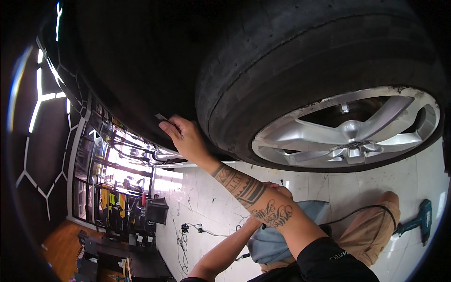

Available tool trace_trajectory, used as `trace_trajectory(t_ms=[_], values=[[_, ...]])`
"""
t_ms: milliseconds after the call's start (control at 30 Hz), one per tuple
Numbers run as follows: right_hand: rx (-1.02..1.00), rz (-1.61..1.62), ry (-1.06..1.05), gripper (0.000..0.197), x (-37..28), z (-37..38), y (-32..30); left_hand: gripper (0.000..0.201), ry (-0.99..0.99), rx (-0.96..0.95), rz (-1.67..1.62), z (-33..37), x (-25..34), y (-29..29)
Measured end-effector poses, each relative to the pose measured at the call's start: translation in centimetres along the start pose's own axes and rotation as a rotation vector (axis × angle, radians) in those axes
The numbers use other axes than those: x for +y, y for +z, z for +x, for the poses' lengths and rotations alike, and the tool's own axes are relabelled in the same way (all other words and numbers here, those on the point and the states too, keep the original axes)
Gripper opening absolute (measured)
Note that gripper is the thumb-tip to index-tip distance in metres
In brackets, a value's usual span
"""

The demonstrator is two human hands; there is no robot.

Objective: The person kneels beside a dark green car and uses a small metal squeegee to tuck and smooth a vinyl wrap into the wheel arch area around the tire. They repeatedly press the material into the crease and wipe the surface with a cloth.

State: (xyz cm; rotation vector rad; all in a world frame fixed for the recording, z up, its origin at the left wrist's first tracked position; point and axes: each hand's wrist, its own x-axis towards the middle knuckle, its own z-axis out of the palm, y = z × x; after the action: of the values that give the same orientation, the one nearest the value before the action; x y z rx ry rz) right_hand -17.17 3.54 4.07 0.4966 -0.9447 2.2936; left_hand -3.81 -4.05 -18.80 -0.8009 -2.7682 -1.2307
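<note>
My right hand (188, 138) reaches up into the dark wheel arch (131, 89) of a car, beside the tread of the tire (282, 70). Its thumb and fingers pinch a small flat grey piece (160, 117) with a straight edge, like a blade or scraper; its exact kind is unclear. The silver spoked wheel rim (352, 131) is to the right of that hand. My left hand (271, 184) lies behind my right forearm, close to my bent knee. Most of its fingers are hidden there.
A teal corded power tool (423, 222) lies on the white tiled floor (188, 188) at the right. A blue-grey cloth (268, 242) covers part of my lap. Looped black cable (182, 244) and a black box (157, 210) are at the left, near cluttered shelves.
</note>
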Motion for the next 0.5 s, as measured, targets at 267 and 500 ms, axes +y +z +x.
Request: trace_trajectory(t_ms=[267,500], values=[[0.045,0.133,-0.088,0.02,-1.2,1.8,0.7,0.019,-0.03,0.059,0.363,0.8,0.8,0.2],[-0.078,0.044,-0.191,0.015,-1.7,2.6,0.1,0.018,-0.412,0.116,-0.431,0.8,2.3,0.6]])
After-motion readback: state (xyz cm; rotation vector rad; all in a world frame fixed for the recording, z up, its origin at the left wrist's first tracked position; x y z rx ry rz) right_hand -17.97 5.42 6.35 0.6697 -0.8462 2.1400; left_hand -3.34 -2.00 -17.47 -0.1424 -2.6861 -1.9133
